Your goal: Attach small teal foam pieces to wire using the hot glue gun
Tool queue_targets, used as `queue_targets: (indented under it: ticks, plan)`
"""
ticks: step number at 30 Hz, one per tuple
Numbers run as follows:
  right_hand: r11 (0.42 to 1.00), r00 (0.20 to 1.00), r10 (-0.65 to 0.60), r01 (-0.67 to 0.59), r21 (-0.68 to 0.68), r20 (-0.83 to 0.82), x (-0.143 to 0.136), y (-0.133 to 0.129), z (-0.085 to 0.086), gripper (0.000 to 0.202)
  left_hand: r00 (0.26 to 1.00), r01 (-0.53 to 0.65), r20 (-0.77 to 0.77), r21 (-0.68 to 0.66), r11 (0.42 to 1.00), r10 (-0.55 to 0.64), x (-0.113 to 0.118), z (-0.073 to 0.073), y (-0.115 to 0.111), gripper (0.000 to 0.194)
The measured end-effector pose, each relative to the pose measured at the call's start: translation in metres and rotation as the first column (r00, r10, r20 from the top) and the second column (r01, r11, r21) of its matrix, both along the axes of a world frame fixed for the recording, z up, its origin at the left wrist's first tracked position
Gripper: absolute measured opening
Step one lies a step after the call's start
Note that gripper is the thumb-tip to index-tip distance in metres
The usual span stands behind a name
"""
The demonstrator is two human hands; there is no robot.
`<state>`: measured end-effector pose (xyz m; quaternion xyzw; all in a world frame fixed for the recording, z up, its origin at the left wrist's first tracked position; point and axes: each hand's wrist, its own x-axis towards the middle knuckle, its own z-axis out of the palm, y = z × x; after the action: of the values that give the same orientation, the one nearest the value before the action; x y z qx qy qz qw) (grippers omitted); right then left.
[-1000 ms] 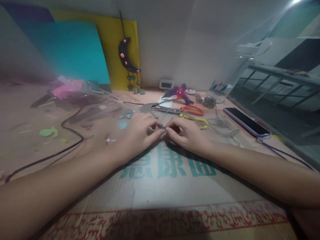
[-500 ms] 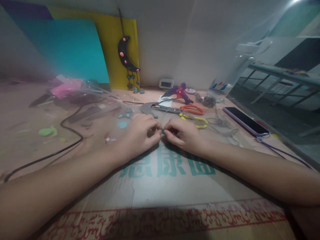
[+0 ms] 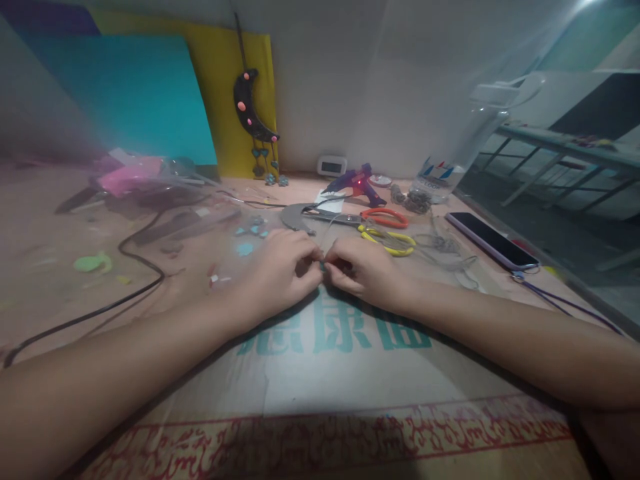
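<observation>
My left hand (image 3: 287, 270) and my right hand (image 3: 367, 270) meet fingertip to fingertip over the printed cardboard (image 3: 320, 373). Between them is a tiny teal piece (image 3: 323, 266), pinched by the fingers of both hands; its shape is too small to tell. A thin pale string (image 3: 331, 225) rises just behind the fingertips. Light blue flower-like pieces (image 3: 245, 249) lie beyond my left hand. Behind my right hand are yellow-handled scissors (image 3: 410, 245) and orange-handled scissors (image 3: 385, 217).
A glue gun (image 3: 357, 183) with a red light, a small digital display (image 3: 332, 166) and a clear bottle (image 3: 440, 173) stand at the back. A phone (image 3: 493, 240) lies right. A black cable (image 3: 145, 287) curves across the left. A moon ornament (image 3: 250, 110) hangs behind.
Both hands stay nearly in place, with the fingertips slightly closer together around the teal piece. The view has shifted very slightly.
</observation>
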<state>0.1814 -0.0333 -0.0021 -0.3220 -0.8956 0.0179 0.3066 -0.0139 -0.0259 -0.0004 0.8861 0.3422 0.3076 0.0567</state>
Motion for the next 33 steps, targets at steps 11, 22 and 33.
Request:
queue_targets:
  ticks: [11,22,33]
  plan:
    - [0.998,0.998,-0.055,0.054,-0.044,-0.042,0.0015,-0.0002,0.0015,0.012,0.998,0.009,0.069,-0.071,0.997,-0.004,-0.0017,-0.0005,0.0001,0.011]
    - [1.0,0.999,-0.025,0.026,0.007,-0.022,0.0001,0.0017,-0.0008,0.012,0.996,0.008,0.089,-0.196,0.981,0.01,-0.0002,-0.0004,0.003,0.007]
    - [0.999,1.0,-0.014,0.015,0.033,-0.025,0.0003,0.0015,-0.001,0.014,0.989,0.002,0.139,-0.303,0.953,0.042,0.0005,-0.0018,0.0039,0.009]
